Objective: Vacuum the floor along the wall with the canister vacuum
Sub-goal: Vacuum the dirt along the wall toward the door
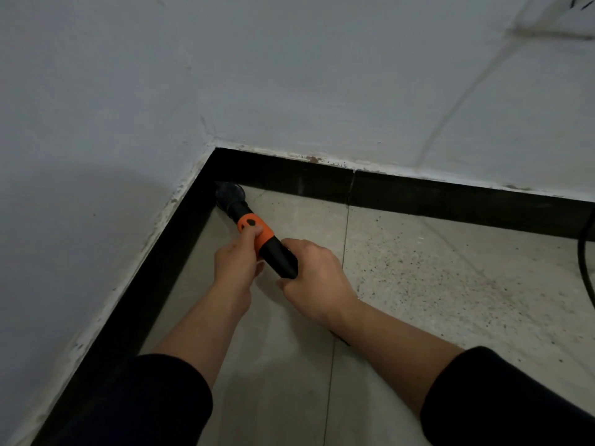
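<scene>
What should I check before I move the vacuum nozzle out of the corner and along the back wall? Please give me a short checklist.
1. Nozzle head is down in the corner, against the black baseboard: ok.
2. Left hand has a firm grip on the orange collar: ok.
3. Right hand has a grip on the black tube: ok.
4. Floor along the back wall is clean: not ok, dark specks lie on the tiles.
5. Black cable at the right edge is clear of the path: cannot tell, it is mostly out of view.
6. Suction is on: cannot tell.
</scene>
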Demonstrator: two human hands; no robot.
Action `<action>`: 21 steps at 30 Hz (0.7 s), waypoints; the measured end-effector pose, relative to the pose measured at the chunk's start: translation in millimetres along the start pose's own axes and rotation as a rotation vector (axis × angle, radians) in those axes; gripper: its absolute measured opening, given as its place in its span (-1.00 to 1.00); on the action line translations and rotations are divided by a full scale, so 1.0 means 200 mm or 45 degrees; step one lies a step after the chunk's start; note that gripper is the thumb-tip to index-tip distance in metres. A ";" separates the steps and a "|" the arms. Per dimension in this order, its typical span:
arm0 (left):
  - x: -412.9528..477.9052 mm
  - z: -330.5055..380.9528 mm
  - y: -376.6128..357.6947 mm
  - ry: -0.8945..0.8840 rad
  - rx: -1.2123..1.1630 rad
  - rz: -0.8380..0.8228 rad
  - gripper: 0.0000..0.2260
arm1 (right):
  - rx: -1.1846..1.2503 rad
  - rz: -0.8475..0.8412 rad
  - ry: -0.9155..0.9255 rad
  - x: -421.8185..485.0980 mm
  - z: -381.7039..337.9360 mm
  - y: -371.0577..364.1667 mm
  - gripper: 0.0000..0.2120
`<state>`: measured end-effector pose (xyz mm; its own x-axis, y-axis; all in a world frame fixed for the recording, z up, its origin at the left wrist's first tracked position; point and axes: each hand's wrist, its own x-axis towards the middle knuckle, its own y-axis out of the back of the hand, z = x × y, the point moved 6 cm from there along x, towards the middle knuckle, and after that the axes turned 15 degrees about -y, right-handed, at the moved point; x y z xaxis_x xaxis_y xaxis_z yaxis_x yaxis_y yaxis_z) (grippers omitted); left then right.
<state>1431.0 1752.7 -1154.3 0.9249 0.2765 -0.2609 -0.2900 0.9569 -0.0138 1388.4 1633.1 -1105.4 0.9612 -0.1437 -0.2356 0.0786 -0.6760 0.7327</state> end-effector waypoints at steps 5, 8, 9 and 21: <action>0.01 -0.01 -0.04 -0.004 -0.014 -0.027 -0.91 | -0.031 0.004 0.007 0.02 0.02 0.03 -0.75; 0.01 -0.01 -0.04 -0.002 -0.021 -0.041 -0.91 | -0.097 0.016 0.022 0.02 0.01 0.03 -0.75; 0.01 0.00 -0.04 -0.003 -0.021 -0.053 -0.91 | -0.114 0.023 0.023 0.01 0.01 0.03 -0.75; -0.10 -0.03 -0.16 0.106 -0.091 -0.168 -0.75 | -0.176 0.089 -0.021 -0.10 0.06 0.14 -0.76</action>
<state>1420.8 1716.7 -1154.0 0.9335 0.1376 -0.3311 -0.1866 0.9749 -0.1211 1367.9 1608.1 -1087.2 0.9612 -0.1992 -0.1908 0.0487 -0.5582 0.8283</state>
